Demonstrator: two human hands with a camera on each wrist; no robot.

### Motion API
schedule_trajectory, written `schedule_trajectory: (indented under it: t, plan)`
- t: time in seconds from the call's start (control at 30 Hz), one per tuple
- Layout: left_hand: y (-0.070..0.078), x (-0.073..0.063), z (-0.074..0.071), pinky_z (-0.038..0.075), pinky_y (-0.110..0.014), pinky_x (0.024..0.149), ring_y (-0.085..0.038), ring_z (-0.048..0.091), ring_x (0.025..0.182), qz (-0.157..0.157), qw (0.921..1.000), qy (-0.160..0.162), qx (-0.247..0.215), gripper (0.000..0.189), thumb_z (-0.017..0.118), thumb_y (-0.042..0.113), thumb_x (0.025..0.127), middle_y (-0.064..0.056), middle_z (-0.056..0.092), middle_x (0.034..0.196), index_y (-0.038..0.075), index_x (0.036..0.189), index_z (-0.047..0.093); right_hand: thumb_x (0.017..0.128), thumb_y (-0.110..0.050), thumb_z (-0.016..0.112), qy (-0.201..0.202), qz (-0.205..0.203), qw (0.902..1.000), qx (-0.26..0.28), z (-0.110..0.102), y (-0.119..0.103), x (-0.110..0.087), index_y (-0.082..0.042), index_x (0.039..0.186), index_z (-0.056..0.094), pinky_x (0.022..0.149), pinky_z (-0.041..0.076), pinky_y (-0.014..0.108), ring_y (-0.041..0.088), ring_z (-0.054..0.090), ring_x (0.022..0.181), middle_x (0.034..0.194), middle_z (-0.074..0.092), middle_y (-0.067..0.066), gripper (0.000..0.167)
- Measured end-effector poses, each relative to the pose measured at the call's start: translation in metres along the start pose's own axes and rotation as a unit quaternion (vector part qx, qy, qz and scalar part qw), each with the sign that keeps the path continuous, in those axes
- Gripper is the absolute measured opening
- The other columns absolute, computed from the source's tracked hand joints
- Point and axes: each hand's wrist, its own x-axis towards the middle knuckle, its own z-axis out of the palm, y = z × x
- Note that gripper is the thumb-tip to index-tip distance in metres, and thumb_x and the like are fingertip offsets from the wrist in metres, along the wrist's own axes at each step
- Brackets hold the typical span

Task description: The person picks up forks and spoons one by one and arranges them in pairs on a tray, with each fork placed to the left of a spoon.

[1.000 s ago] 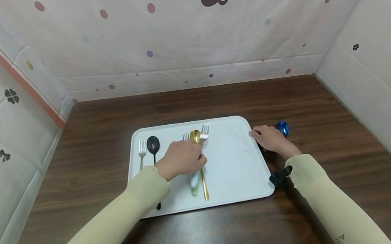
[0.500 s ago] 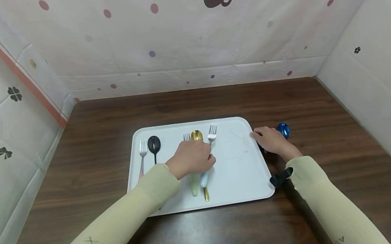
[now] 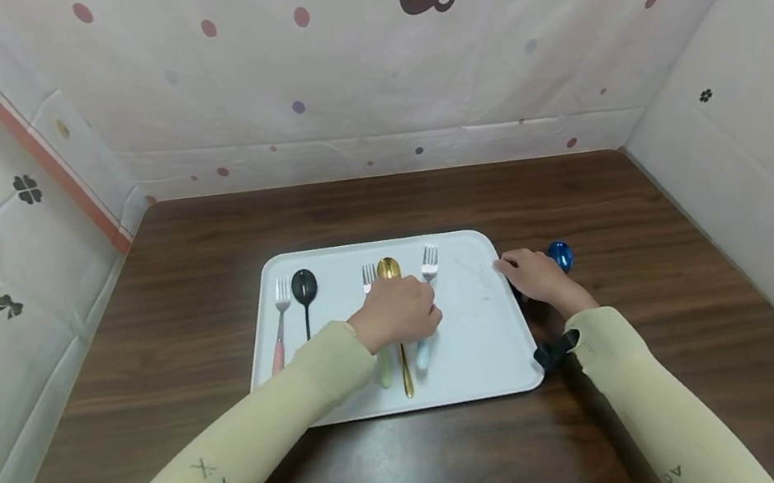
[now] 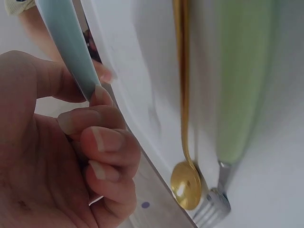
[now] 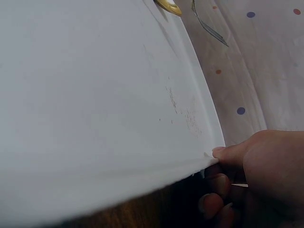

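Note:
In the head view my left hand (image 3: 401,310) is over the middle of the white tray (image 3: 487,360). It pinches a fork (image 3: 429,262) by its light blue handle (image 4: 69,42), between thumb and fingertips. The tines point away from me, right of a gold spoon (image 3: 387,267). Left of that spoon lies a fork with a green handle (image 4: 242,80), partly covered by my hand. My right hand (image 3: 539,279) grips the tray's right rim, thumb on top and fingers curled below it, as the right wrist view shows.
On the tray's left side lie a pink-handled fork (image 3: 281,295) and a black spoon (image 3: 304,286), the spoon's lower part hidden by my sleeve. A shiny blue spoon bowl (image 3: 561,255) shows beyond my right hand on the brown wooden table (image 3: 208,251). Printed cloth walls surround the table.
My left hand has carried the blue-handled fork to the right, across the gold spoon to its right side. The fork has turned straighter. My right hand has stayed on the rim.

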Motion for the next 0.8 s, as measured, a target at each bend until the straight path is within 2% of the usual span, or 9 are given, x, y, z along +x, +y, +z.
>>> schedule_trajectory:
  t: [0.33, 0.6, 0.8]
  plan:
    - [0.013, 0.007, 0.0, 0.036, -0.032, 0.047, -0.014, 0.045, 0.054, 0.003, 0.9999, -0.005, 0.012, 0.033, 0.047, 0.03, 0.093, 0.002, 0.05, 0.061, 0.017, 0.064, 0.051, 0.103, -0.038, 0.038, 0.003, 0.001, 1.0, 0.001, 0.0, 0.0, 0.0, -0.007, 0.109, 0.061, 0.066, 0.043, 0.032, 0.02, 0.056, 0.065, 0.08, 0.059, 0.01, 0.038]
    - [0.019, 0.014, 0.004, 0.039, -0.033, 0.05, -0.016, 0.051, 0.059, 0.007, 0.9998, -0.009, 0.015, 0.029, 0.047, 0.032, 0.093, 0.001, 0.056, 0.068, 0.017, 0.07, 0.055, 0.103, -0.038, 0.038, 0.005, -0.001, 1.0, -0.001, 0.0, 0.002, 0.0, -0.009, 0.107, 0.061, 0.066, 0.044, 0.032, 0.02, 0.056, 0.065, 0.081, 0.059, 0.01, 0.038]
    - [0.024, 0.02, 0.004, 0.04, -0.036, 0.051, -0.017, 0.053, 0.061, 0.001, 0.9996, -0.019, 0.02, 0.028, 0.046, 0.034, 0.094, 0.001, 0.059, 0.071, 0.016, 0.075, 0.058, 0.103, -0.038, 0.037, 0.003, 0.0, 1.0, -0.002, 0.0, 0.001, 0.0, -0.007, 0.111, 0.061, 0.065, 0.044, 0.031, 0.021, 0.056, 0.066, 0.079, 0.059, 0.01, 0.04]
